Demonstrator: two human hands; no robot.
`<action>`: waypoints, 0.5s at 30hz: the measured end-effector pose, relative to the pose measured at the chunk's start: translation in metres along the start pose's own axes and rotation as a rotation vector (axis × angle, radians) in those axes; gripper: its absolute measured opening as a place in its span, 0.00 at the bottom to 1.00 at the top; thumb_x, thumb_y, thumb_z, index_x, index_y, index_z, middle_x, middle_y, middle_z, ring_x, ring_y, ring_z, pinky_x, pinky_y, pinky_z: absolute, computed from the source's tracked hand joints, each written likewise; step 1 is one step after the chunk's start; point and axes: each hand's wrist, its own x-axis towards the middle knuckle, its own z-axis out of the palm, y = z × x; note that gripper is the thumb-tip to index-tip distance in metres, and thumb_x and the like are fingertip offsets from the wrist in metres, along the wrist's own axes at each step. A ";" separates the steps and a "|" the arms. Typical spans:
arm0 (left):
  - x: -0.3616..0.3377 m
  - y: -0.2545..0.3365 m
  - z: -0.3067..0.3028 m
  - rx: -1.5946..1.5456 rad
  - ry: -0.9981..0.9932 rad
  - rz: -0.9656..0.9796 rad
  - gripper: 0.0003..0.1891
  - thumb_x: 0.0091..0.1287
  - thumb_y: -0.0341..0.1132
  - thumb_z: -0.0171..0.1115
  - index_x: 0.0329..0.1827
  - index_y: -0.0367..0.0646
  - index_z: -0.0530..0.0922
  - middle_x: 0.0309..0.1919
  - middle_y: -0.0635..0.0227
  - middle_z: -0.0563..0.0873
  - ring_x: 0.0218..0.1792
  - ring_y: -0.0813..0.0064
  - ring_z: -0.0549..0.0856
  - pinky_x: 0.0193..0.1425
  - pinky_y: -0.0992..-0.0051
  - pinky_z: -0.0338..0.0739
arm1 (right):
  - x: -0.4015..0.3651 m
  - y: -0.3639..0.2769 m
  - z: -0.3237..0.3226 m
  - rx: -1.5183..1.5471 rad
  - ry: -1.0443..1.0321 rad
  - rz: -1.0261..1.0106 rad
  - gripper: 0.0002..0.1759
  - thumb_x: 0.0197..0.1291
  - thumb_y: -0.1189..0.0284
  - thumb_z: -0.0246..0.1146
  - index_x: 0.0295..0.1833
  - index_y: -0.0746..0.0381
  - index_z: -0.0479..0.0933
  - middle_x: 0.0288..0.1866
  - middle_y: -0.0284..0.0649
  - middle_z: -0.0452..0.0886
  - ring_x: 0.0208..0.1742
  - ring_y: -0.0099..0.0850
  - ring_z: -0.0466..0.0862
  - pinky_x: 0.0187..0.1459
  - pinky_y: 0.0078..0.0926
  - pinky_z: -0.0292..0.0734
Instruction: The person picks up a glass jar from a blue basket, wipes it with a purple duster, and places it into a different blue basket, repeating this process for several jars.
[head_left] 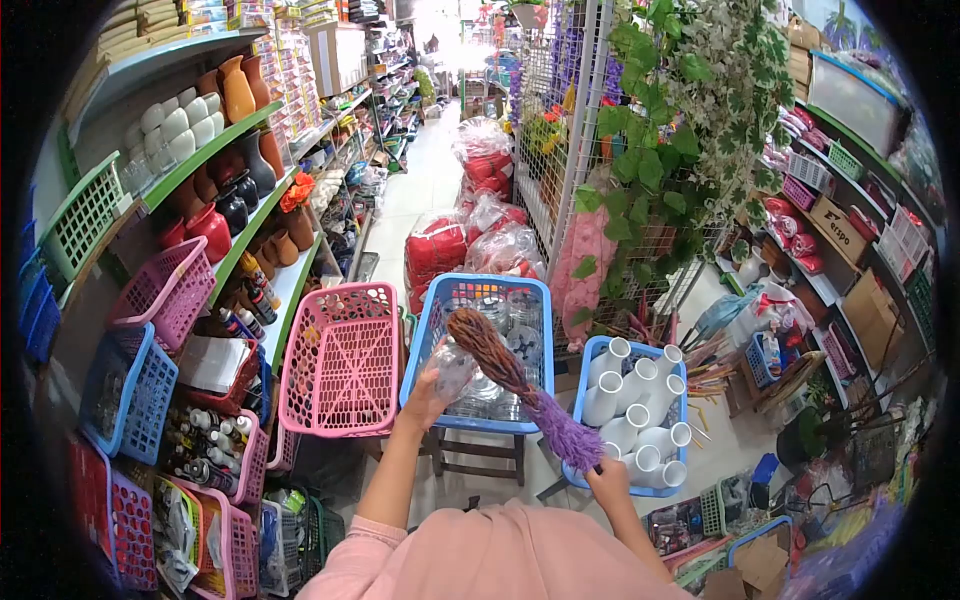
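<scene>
Holding the clear vessel (452, 369) by its side, the left hand (427, 390) is closed around it above the near left part of a blue basket (490, 281) of clear glassware (520, 343). The right hand (607, 480) is clenched on the dark handle (598, 468) of a duster (515, 375), whose purple part lies nearest that hand and whose brown end reaches across towards the vessel. Whether the brown end touches the vessel is hard to tell.

A firm but gentle left grip would suit something so smooth, with the vessel kept low over the basket and clear of its rim. Light strokes from the right wrist, using the soft end and turning the vessel little by little, look safer than sweeping with the whole arm. The handle is best kept away from the glassware and from the white vases (600, 400) standing in the other blue basket (684, 400), just beside the right hand. Left of the left hand sits a pink basket (340, 431).
</scene>
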 end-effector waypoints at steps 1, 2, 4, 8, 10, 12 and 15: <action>0.001 0.000 0.002 -0.080 0.004 0.012 0.43 0.58 0.48 0.65 0.75 0.49 0.56 0.68 0.59 0.66 0.66 0.59 0.71 0.72 0.60 0.64 | -0.001 0.000 0.001 0.030 -0.014 0.011 0.16 0.51 0.59 0.64 0.34 0.63 0.80 0.27 0.55 0.80 0.31 0.55 0.81 0.35 0.48 0.75; 0.003 -0.005 -0.002 -0.080 0.005 0.012 0.43 0.58 0.48 0.65 0.75 0.49 0.56 0.68 0.59 0.66 0.66 0.59 0.71 0.72 0.60 0.64 | -0.002 -0.001 0.002 0.029 -0.015 0.011 0.16 0.51 0.59 0.64 0.34 0.63 0.80 0.27 0.55 0.80 0.31 0.55 0.81 0.35 0.48 0.75; 0.008 -0.013 -0.009 -0.289 0.144 0.116 0.39 0.57 0.53 0.63 0.71 0.49 0.64 0.65 0.60 0.71 0.63 0.58 0.74 0.70 0.54 0.64 | -0.003 -0.005 0.002 -0.057 -0.072 0.063 0.16 0.52 0.59 0.63 0.34 0.63 0.80 0.27 0.55 0.80 0.31 0.55 0.81 0.34 0.47 0.75; 0.010 -0.010 -0.007 -0.520 0.262 0.198 0.30 0.60 0.56 0.55 0.62 0.51 0.72 0.60 0.60 0.77 0.61 0.56 0.75 0.66 0.42 0.63 | -0.008 -0.005 0.005 -0.051 -0.062 0.009 0.16 0.52 0.60 0.63 0.33 0.63 0.80 0.26 0.54 0.80 0.31 0.55 0.81 0.34 0.47 0.75; 0.015 -0.005 -0.008 -0.549 0.288 0.246 0.29 0.61 0.56 0.53 0.62 0.51 0.73 0.60 0.60 0.77 0.61 0.55 0.75 0.66 0.42 0.63 | -0.011 -0.005 0.006 0.010 -0.081 0.016 0.17 0.52 0.58 0.64 0.33 0.63 0.80 0.26 0.53 0.80 0.30 0.53 0.81 0.33 0.46 0.75; 0.023 -0.001 -0.016 -0.654 0.387 0.382 0.30 0.64 0.59 0.47 0.60 0.48 0.74 0.60 0.58 0.76 0.62 0.51 0.74 0.67 0.41 0.61 | -0.014 -0.003 0.004 -0.009 -0.100 -0.019 0.18 0.52 0.57 0.65 0.33 0.63 0.81 0.26 0.52 0.81 0.30 0.52 0.81 0.33 0.46 0.75; 0.027 -0.002 -0.025 -0.453 0.374 0.437 0.31 0.66 0.60 0.44 0.64 0.49 0.71 0.58 0.56 0.78 0.60 0.49 0.75 0.67 0.48 0.65 | -0.019 0.004 0.003 -0.049 -0.135 -0.076 0.18 0.51 0.56 0.66 0.35 0.62 0.81 0.26 0.51 0.81 0.30 0.51 0.82 0.34 0.45 0.76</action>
